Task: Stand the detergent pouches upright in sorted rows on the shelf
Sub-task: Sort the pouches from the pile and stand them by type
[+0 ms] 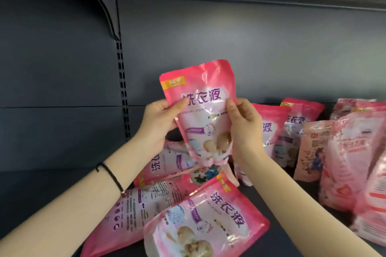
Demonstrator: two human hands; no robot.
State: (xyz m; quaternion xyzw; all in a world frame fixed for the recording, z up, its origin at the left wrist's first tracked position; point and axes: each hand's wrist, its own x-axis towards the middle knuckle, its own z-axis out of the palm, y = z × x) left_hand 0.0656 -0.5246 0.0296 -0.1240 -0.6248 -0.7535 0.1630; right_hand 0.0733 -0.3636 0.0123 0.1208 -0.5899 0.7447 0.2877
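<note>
I hold a pink detergent pouch (pixel 200 110) upright in the air above the dark shelf (pixel 62 181), front label facing me. My left hand (pixel 160 121) grips its left edge and my right hand (pixel 244 129) grips its right edge. Below it several pink pouches lie flat in a loose pile: one face up at the front (pixel 206 221), one back side up (pixel 142 208), one behind them (pixel 167 162). Behind my right hand two matching pink pouches (pixel 271 129) (pixel 300 119) stand upright.
At the right stand paler pink pouches of other kinds, one peach-coloured with a flower print (pixel 311 150) and larger ones (pixel 353 162) at the edge of view. A slotted upright post (pixel 123 89) divides the grey back panel. The shelf's left half holds nothing.
</note>
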